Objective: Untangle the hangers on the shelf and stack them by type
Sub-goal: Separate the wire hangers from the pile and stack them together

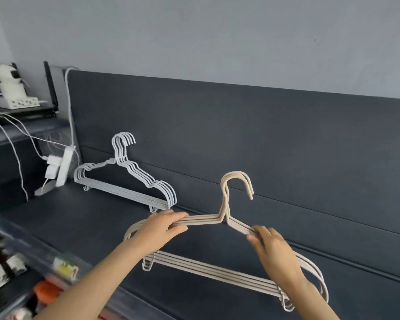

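I hold a bunch of beige hangers (213,270) upright over the dark shelf (90,222), hooks together and pointing right. My left hand (162,229) grips their left shoulder wires, fingers curled round them. My right hand (273,248) clasps the right shoulder wires, thumb and fingers closed on them. Further back on my left, a set of white hangers (125,194) stands on the shelf, nested and leaning against the back panel (240,135). Beyond them a white power strip (64,168) with plugged-in cables hangs at the shelf's end.
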`<state>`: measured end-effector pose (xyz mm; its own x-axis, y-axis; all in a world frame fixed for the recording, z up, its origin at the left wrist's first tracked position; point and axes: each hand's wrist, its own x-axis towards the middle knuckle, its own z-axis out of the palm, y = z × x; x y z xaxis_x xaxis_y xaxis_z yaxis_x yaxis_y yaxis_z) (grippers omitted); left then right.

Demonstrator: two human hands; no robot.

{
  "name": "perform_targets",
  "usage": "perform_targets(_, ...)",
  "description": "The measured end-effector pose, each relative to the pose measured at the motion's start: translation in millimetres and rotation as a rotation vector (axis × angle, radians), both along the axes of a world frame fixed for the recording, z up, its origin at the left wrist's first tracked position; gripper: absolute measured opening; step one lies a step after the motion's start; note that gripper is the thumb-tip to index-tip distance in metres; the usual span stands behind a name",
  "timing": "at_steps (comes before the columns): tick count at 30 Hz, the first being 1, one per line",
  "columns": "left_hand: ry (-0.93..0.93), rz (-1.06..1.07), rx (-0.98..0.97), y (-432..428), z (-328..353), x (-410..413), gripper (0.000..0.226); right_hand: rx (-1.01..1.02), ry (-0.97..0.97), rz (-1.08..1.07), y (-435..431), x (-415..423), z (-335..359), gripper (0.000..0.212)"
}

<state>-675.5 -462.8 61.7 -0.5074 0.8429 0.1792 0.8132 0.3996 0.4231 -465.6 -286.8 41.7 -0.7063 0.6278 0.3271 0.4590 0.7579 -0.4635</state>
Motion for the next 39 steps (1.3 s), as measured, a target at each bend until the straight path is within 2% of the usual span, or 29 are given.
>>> perform_targets(6,0.020,0.057,0.008,-58.4,-7.0,-100.9,0.040,0.020,-0.004,0.065,-49.3,-108.0,-2.6,0.035)
perform_targets(13,0.004,0.033,0.043,-108.1,-9.1,-254.9,0.040,0.053,0.001,0.059,-100.9,-256.1,-3.1,0.036)
perform_targets(22,-0.114,0.002,0.048,-118.6,-23.8,-389.7,0.018,-0.013,-0.017,-0.006,-127.4,-375.3,-11.0,0.041)
perform_targets(26,-0.172,-0.004,0.082,-112.7,-27.2,-419.6,0.016,0.069,-0.010,-0.041,-127.1,-405.3,-12.1,0.041)
perform_targets(33,-0.212,0.010,0.113,-97.3,-44.6,-441.1,0.033,0.109,-0.118,-0.107,-120.4,-426.0,-22.6,0.042)
perform_targets(39,-0.185,0.012,0.160,-90.5,-55.2,-445.0,0.038,0.374,-0.155,-0.261,-127.7,-423.7,-42.7,0.042)
